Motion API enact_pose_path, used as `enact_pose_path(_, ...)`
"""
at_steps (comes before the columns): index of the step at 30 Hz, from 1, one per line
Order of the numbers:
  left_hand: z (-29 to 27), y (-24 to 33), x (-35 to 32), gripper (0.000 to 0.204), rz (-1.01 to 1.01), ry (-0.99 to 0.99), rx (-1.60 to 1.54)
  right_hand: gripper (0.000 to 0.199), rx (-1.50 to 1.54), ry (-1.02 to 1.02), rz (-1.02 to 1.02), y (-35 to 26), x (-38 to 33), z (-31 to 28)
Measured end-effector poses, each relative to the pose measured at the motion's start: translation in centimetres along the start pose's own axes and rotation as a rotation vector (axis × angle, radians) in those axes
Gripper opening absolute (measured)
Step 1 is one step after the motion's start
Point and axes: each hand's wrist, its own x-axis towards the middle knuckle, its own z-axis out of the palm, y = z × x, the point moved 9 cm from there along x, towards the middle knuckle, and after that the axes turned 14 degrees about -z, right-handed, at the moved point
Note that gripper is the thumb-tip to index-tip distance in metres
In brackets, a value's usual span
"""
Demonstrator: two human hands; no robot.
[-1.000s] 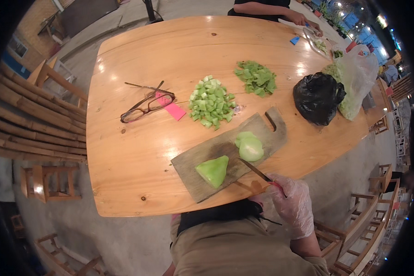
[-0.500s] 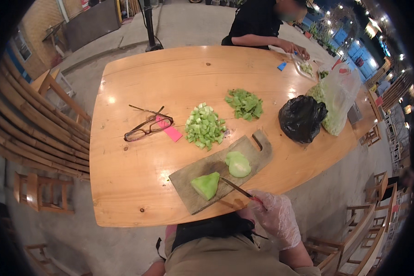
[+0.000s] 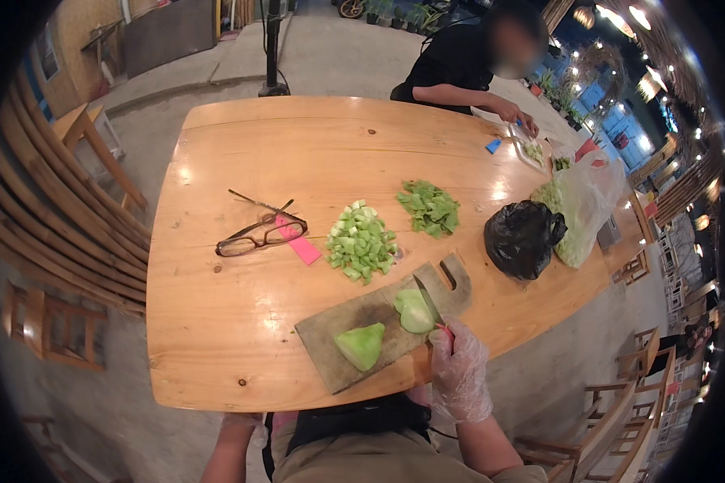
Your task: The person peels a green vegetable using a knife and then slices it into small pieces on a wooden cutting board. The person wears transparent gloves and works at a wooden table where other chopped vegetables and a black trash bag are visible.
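My right hand (image 3: 461, 372), in a clear plastic glove, is closed around the red handle of a knife (image 3: 428, 303). Its blade points away from me along the right side of a flat, pale green vegetable piece (image 3: 413, 312) on the wooden cutting board (image 3: 379, 294). A larger green vegetable chunk (image 3: 361, 346) sits on the board's left part. My left hand (image 3: 243, 420) is low by the table's near edge, its fingers hidden. Beyond the board lie a heap of diced green vegetable (image 3: 361, 241) and a pile of chopped green leaves (image 3: 428, 208).
Eyeglasses (image 3: 262, 235) and pink paper strips (image 3: 304, 249) lie left of the diced heap. A black plastic bag (image 3: 524, 240) and a clear bag of greens (image 3: 576, 229) stand to the right. Across the wooden table (image 3: 217, 322), a person (image 3: 451, 68) works over a tray (image 3: 528, 151).
My right hand has moved the knife from beside the larger chunk to the flat piece, its blade now pointing farther away. My left forearm has come into sight at the lower edge.
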Motion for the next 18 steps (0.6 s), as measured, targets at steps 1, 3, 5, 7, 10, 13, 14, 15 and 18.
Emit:
enact_pose_path(1, 0.0, 0.7, 0.5, 0.033, 0.004, 0.021, -0.018, 0.018, -0.013, -0.004, -0.035, -0.6, 0.4, -0.2)
enact_pose_path(3, 0.5, 1.0, 1.2, 0.033, -0.005, 0.031, -0.028, 0.020, 0.096, -0.003, 0.109, 1.4, -0.7, 0.8)
enact_pose_path(5, 1.5, 0.5, 1.6, 0.033, -0.030, 0.028, -0.007, 0.020, 0.155, 0.005, 0.206, 2.5, -1.5, 1.2)
enact_pose_path(7, 2.5, -0.7, 2.0, 0.033, -0.069, 0.022, 0.014, 0.020, 0.170, 0.029, 0.246, 2.7, -1.7, 1.3)
enact_pose_path(10, 4.0, -1.8, 2.8, 0.033, -0.103, 0.010, 0.034, 0.017, 0.095, 0.041, 0.380, 2.3, -1.4, 0.8)
enact_pose_path(13, 5.4, -2.5, 3.7, 0.033, -0.144, 0.001, 0.045, 0.014, 0.006, 0.120, 0.341, 2.4, -1.6, 0.7)
enact_pose_path(14, 5.8, -2.7, 4.0, 0.033, -0.155, -0.002, 0.041, 0.014, -0.025, 0.092, 0.340, 2.3, -1.4, 0.9)
enact_pose_path(15, 6.2, -3.1, 4.2, 0.033, -0.168, -0.007, 0.040, 0.013, -0.056, 0.065, 0.338, 2.2, -1.2, 0.8)
enact_pose_path(18, 7.2, -3.3, 4.8, 0.032, -0.188, -0.016, 0.049, 0.012, -0.069, 0.102, 0.328, 2.1, -1.2, 0.8)
